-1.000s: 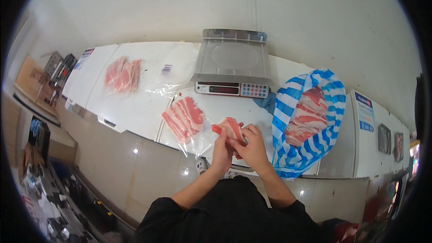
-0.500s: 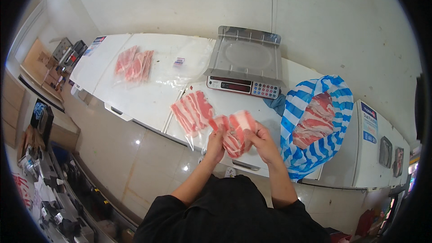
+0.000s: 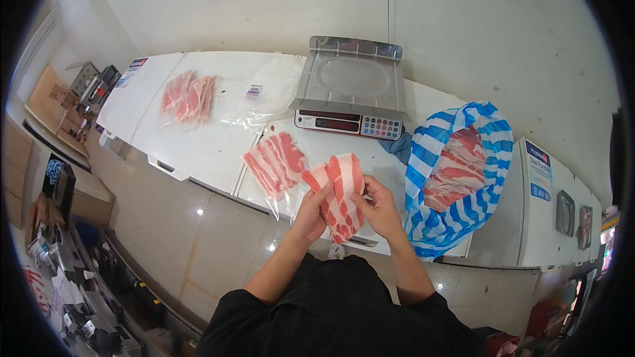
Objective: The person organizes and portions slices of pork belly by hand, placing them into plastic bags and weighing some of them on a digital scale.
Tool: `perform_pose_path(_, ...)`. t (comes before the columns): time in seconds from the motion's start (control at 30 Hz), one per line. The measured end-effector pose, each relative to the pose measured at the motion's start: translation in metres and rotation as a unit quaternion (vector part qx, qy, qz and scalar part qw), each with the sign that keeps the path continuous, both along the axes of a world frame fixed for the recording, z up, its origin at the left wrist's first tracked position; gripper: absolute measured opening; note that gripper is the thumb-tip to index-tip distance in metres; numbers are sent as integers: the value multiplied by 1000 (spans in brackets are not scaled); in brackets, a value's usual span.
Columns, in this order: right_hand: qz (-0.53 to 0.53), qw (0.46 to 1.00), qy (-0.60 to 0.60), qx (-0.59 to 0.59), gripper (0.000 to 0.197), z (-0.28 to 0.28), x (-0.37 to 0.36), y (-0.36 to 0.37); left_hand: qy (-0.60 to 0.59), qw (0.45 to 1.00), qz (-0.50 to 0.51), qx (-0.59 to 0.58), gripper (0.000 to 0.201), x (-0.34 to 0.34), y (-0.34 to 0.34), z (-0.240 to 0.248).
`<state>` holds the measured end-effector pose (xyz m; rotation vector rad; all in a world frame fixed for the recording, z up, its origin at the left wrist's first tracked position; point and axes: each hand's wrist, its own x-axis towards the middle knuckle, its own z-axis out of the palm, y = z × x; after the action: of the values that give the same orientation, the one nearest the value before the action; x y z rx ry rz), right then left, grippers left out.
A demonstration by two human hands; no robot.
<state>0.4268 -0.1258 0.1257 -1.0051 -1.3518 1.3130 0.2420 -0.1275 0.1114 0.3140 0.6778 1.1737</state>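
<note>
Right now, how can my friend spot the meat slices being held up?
Find the long white counter, then the metal scale on it. Below the scale in the picture, the left hand and right hand hold streaky pink-and-white slices between them. Unlike the flat slices at left and the meat in the striped bag, these are held.

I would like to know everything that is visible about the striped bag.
The bag has blue and white stripes and looks like thin, crinkled plastic. It lies on the white counter, reaching its front edge, with its mouth wide open around streaky meat. The right hand is to its left, not touching it. A blue cloth lies close beside it.
</note>
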Motion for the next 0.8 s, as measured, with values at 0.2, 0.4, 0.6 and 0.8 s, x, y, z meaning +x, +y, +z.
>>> perform_pose_path(0.2, -21, 996, -81, 11, 40, -8, 5, -3, 64, 997, -7, 29, 38, 0, -8, -17)
perform_pose_path(0.4, -3, 1000, -21, -15, 44, -2, 6, -11, 95, 995, -22, 27, 36, 1, -11, -7)
perform_pose_path(0.6, -29, 999, -26, -9, 45, -17, 4, -16, 95, 995, -13, 11, 34, 1, -16, -13)
perform_pose_path(0.8, -5, 995, 94, -30, 52, -28, 8, -24, 47, 999, 10, 6, 24, 11, -21, 1)
